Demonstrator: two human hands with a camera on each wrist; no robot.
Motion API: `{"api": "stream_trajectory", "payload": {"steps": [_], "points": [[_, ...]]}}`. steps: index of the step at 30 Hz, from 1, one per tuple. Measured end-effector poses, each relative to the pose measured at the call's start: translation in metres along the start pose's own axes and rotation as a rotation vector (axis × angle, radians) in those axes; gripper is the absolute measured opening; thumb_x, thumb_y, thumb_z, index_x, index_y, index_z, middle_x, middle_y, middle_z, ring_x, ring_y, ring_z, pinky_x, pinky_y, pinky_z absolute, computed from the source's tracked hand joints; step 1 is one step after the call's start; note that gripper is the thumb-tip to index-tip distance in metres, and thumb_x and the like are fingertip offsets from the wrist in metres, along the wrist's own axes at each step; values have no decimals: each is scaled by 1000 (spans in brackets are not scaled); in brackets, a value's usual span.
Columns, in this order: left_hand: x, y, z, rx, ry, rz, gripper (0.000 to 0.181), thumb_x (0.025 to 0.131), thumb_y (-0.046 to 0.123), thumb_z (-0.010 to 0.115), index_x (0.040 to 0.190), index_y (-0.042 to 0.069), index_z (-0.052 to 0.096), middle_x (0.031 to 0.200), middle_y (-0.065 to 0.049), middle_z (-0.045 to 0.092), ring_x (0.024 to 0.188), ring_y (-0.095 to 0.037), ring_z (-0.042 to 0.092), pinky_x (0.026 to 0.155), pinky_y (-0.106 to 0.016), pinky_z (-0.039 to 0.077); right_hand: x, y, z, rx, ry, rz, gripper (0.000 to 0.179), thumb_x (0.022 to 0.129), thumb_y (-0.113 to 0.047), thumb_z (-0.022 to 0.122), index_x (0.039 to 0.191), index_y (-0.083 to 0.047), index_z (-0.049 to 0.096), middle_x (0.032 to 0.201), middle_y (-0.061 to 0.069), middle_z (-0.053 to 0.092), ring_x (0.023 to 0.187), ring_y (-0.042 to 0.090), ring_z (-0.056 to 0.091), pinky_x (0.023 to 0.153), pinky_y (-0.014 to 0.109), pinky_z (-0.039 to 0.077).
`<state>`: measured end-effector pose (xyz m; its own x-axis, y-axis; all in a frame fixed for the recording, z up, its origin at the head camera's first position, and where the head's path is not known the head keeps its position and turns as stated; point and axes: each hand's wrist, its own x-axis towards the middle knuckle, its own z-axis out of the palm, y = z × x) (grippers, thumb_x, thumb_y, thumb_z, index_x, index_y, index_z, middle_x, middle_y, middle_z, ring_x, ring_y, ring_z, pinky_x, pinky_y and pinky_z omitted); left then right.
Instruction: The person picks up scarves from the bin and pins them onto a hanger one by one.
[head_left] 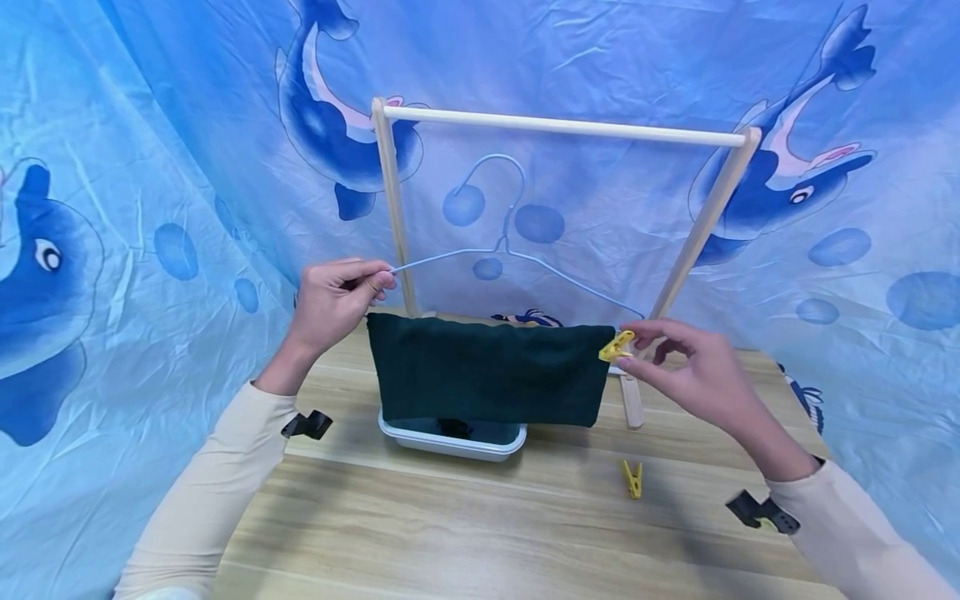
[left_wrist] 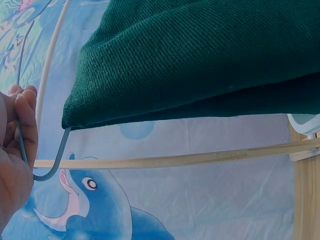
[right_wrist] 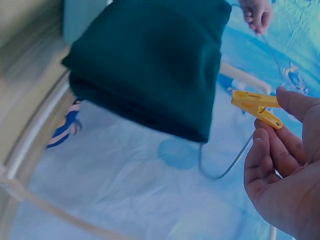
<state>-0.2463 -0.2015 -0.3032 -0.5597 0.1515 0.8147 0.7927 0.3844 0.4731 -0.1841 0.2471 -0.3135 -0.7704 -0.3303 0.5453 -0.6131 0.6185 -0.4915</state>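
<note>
My left hand (head_left: 337, 302) grips the left shoulder of a light blue wire hanger (head_left: 497, 156), holding it up over the table. Folded over the hanger's lower bar hangs a dark green cloth (head_left: 491, 371), whose corner lies beside the bent wire in the left wrist view. Between thumb and fingertips, my right hand (head_left: 697, 371) pinches a yellow clothespin (right_wrist: 247, 101). It is close to the cloth's upper right corner, with a small gap between them in the right wrist view.
A second yellow clothespin (head_left: 633, 481) lies on the wooden table (head_left: 450, 533) at the right. Under the cloth stands a white-rimmed basin (head_left: 450, 448) with something dark inside. Behind the hanger rises a wooden rack with a white rod (head_left: 562, 126), before a blue dolphin-print curtain (head_left: 615, 50).
</note>
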Motion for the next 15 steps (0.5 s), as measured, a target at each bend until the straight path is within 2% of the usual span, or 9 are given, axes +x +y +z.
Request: {"api": "stream_trajectory", "payload": {"steps": [7, 15], "points": [[0, 1, 0, 6, 2, 0, 9, 88, -10, 74, 96, -8, 78, 80, -17, 74, 65, 0, 65, 62, -14, 53, 26, -23, 11, 65, -46, -83, 33, 95, -12, 74, 128, -11, 70, 102, 1, 76, 84, 10, 65, 71, 17, 54], [-2, -1, 2, -13, -2, 5, 10, 86, -10, 74, 96, -9, 77, 80, -19, 74, 64, 0, 64, 60, -14, 52, 59, -48, 34, 149, -69, -176, 33, 95, -11, 74, 127, -11, 69, 107, 1, 76, 91, 9, 67, 70, 23, 56]]}}
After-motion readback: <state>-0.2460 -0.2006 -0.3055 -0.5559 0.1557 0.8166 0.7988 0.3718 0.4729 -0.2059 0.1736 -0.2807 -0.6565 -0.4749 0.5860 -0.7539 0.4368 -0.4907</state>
